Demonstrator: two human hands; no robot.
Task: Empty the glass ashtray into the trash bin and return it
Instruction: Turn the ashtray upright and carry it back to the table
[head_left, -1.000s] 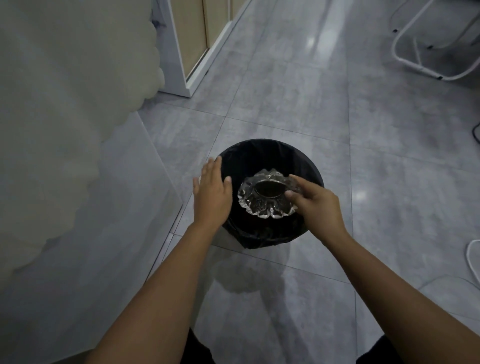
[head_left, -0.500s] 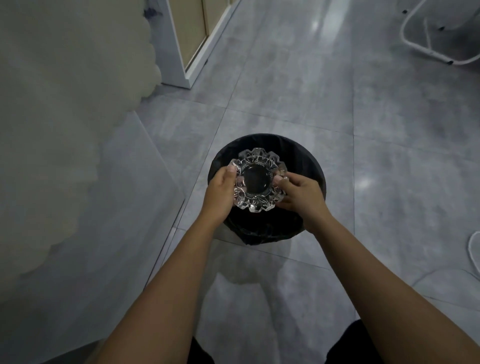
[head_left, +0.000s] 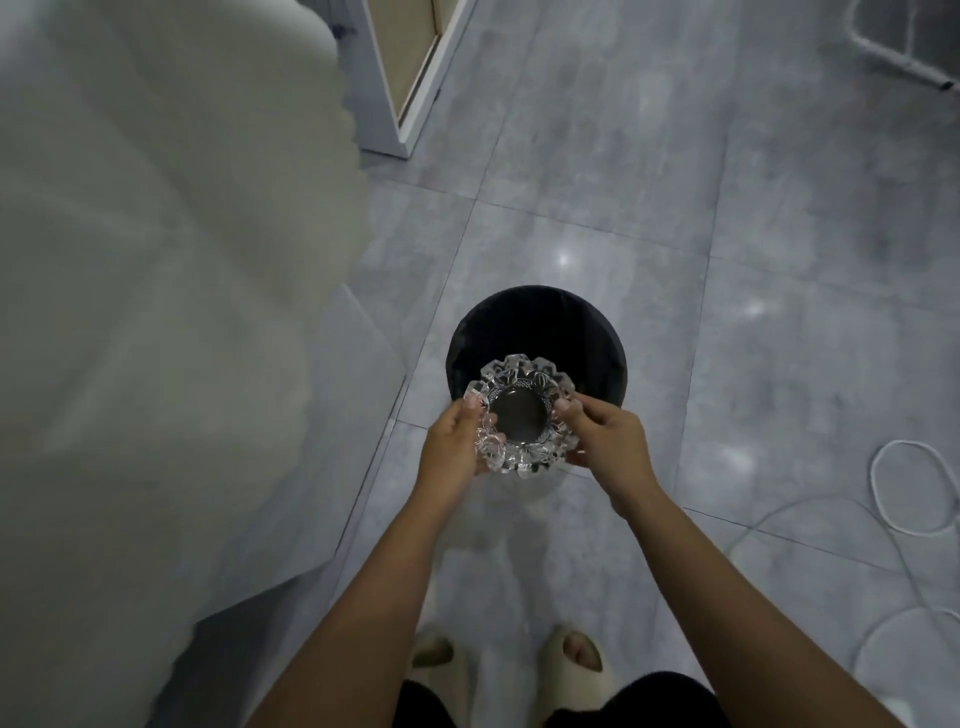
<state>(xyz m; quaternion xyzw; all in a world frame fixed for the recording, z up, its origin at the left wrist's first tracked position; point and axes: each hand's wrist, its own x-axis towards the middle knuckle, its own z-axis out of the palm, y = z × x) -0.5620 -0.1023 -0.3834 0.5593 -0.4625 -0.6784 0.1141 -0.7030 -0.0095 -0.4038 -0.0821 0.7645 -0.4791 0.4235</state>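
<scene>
Since the earlier frames the glass ashtray (head_left: 522, 415) has turned bowl-up and risen clear of the black-lined trash bin (head_left: 537, 332), nearer the person. Left hand (head_left: 452, 447) and right hand (head_left: 605, 441) both pinch its scalloped rim (level, apparently empty) for the carry back.

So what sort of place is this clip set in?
Probably a room in a home: grey tiled floor, a small bin lined with a black bag, a white door frame, and slippers on the person's feet.
</scene>
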